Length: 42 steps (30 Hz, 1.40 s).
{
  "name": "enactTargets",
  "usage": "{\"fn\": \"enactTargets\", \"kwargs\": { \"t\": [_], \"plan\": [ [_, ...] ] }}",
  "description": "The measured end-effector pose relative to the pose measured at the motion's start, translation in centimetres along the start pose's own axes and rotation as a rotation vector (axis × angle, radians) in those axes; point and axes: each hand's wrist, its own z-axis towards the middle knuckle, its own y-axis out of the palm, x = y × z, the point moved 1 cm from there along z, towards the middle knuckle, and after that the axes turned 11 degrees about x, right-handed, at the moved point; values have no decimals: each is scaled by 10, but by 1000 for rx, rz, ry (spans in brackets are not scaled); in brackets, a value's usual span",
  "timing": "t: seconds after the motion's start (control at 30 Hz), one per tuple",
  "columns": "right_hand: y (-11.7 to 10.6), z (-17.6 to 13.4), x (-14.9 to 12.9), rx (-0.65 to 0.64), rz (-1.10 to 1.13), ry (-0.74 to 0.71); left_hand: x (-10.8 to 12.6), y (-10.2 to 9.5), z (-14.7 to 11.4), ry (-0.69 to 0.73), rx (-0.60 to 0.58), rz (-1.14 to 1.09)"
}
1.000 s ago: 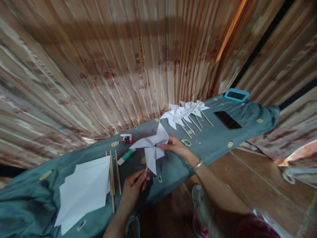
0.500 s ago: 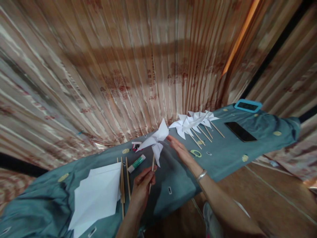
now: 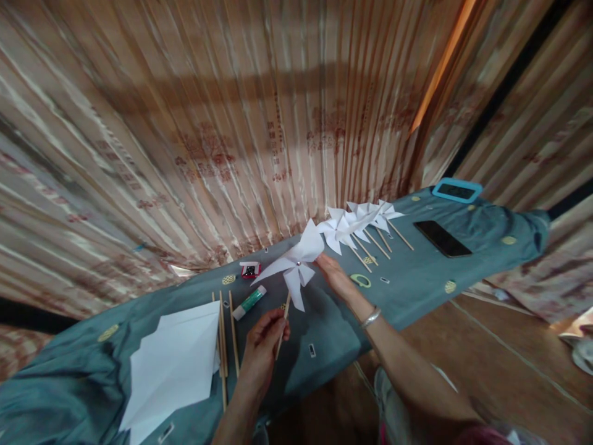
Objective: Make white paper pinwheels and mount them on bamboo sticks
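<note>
A white paper pinwheel [image 3: 299,266] on a wooden stick is held up over the cloth-covered table. My left hand [image 3: 267,334] is closed around the stick below the blades. At the pinwheel's right side, my right hand [image 3: 334,275] reaches up with fingers stretched out by a blade. Its fingertips are partly behind the paper, so whether they touch it is unclear. Just left of the pinwheel lie a green-and-white glue stick [image 3: 250,302] and a small red box [image 3: 251,270] with dark contents.
Left on the table are a stack of white paper [image 3: 173,361] and several wooden sticks [image 3: 223,340]. Several finished pinwheels [image 3: 338,228] lie at the back right, near a green tape ring [image 3: 361,281], a black phone [image 3: 442,238] and a blue-framed device [image 3: 456,190]. A curtain hangs behind.
The pinwheel's blades have turned a little and face me more, showing the centre pin. My right fingertips have slipped farther behind the blade. The whole view has shifted slightly.
</note>
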Motion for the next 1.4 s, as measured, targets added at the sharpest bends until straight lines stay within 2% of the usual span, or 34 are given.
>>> {"fn": "enactTargets", "kwargs": {
  "t": [0.2, 0.3, 0.4, 0.47, 0.53, 0.7, 0.77, 0.8, 0.87, 1.0, 1.07, 1.13, 1.17, 1.3, 1.37, 1.4],
  "plan": [
    [9, -16, -20, -142, -98, 8, -5, -7, 7, 36, 81, 5],
    [16, -29, -32, -316, -157, 31, 0, -6, 8, 50, 98, -34],
    [20, -38, -42, -505, -160, 119, 6, -2, 7, 46, 101, -93],
    [18, -39, -44, -538, -106, 194, 9, -1, 7, 32, 116, -120],
    [12, -33, -42, -436, -63, 218, 10, -1, 6, 23, 126, -129],
    [-11, -11, -33, 57, -93, 74, 9, -1, 5, -29, 158, -120],
    [-14, -7, -27, 142, -138, 38, 10, 1, 3, -66, 150, -118],
    [-13, -6, -24, 136, -159, 28, 10, 2, 2, -88, 142, -122],
    [-5, -9, -18, 43, -167, 15, 11, 4, 1, -131, 129, -139],
    [16, -26, -18, -270, -158, -11, 12, 6, 1, -151, 138, -181],
    [23, -35, -26, -456, -161, 60, 12, 5, 2, -121, 133, -185],
    [25, -42, -37, -676, -134, 190, 12, 3, 4, -91, 123, -184],
    [24, -44, -44, -742, -120, 248, 12, 2, 5, -82, 121, -179],
    [12, -44, -70, -765, -139, 308, 12, -1, 5, -80, 121, -147],
    [4, -39, -78, -698, -105, 304, 13, -1, 5, -91, 128, -147],
    [1, -36, -80, -622, -76, 291, 13, -1, 5, -98, 134, -153]
  ]
}}
